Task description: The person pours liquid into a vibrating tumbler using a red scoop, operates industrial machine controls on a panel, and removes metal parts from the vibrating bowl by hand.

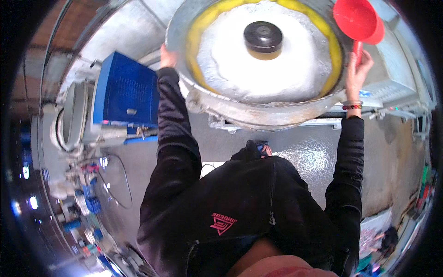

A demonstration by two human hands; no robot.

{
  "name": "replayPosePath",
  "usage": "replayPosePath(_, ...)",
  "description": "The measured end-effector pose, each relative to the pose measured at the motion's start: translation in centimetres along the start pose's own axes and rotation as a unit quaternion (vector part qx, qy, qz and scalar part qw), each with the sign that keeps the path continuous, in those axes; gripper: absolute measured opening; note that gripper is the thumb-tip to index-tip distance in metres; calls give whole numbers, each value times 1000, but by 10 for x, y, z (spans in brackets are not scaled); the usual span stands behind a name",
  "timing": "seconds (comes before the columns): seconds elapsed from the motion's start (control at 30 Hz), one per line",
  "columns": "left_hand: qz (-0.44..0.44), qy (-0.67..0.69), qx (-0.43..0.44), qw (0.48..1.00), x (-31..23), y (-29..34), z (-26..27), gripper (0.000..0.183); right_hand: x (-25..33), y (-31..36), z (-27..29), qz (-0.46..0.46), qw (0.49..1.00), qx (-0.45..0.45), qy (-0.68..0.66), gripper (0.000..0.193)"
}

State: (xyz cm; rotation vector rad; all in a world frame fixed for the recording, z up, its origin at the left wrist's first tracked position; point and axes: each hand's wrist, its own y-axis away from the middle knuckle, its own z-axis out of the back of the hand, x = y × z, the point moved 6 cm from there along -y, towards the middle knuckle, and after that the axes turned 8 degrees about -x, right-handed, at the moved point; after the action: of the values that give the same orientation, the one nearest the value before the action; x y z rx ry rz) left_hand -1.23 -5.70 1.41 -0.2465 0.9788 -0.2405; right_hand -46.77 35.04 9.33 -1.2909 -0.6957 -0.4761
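The left hand point(167, 56) is gripping the rim of a big round metal basin point(277, 113), which is standing in front of the person at chest height. Inside it, white foamy liquid point(230, 64) with a yellow edge is lying around 1 dark round cap point(263, 39). The right hand point(357, 71) is closing around the handle of a red scoop point(359, 21), holding it over the basin's right rim. A blue box point(127, 90) is standing to the left.
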Motion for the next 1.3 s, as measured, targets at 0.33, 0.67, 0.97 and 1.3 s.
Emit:
replayPosePath(0.33,93,71,-20,993,37,-15,8,69,-3,7,-7,-72,994,11,-86,51)
replayPosePath(0.67,122,36,-20,992,26,-7,12,75,-3,5,-11,-33,999,39,-13,39)
replayPosePath(0.97,95,78,-29,992,45,-15,17,74,-3,7,-12,-52,998,26,-1,40)
replayPosePath(1.3,210,98,99,968,13,5,-27,44,-9,-1,15,-35,997,-51,37,40)
